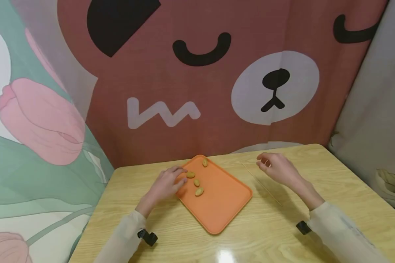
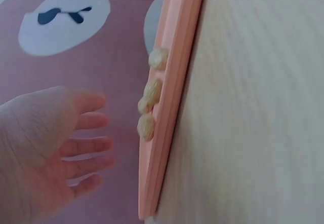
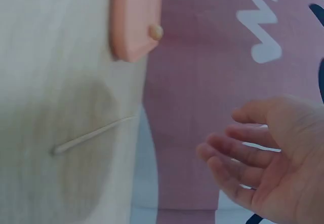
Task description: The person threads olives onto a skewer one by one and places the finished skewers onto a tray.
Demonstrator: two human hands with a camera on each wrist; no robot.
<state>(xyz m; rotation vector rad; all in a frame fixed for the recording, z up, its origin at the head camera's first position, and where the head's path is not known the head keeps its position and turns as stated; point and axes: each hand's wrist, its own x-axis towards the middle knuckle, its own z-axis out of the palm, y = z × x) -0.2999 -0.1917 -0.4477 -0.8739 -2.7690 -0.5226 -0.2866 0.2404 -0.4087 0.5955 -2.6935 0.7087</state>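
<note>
An orange tray (image 1: 217, 208) lies turned cornerwise on the wooden table, carrying several small yellow-brown oval pieces (image 1: 199, 191) with rough skin, like nuts or dried fruit. Over the tray's left edge hovers my left hand (image 1: 166, 182), fingers loosely spread beside the pieces and holding nothing. In the left wrist view the same hand (image 2: 45, 153) shows apart from the tray. To the right, a thin wooden stick (image 1: 261, 183) lies on the table. My right hand (image 1: 278, 168) is raised above the table near the stick's far end, fingers loosely bent with nothing in them.
The light wooden table (image 1: 250, 233) ends at a curtain (image 1: 210, 138) printed with a bear. A floral-patterned cloth (image 1: 36, 175) hangs at the left. Beyond the right table edge stands a pale object (image 1: 390, 184), partly cut off by the frame.
</note>
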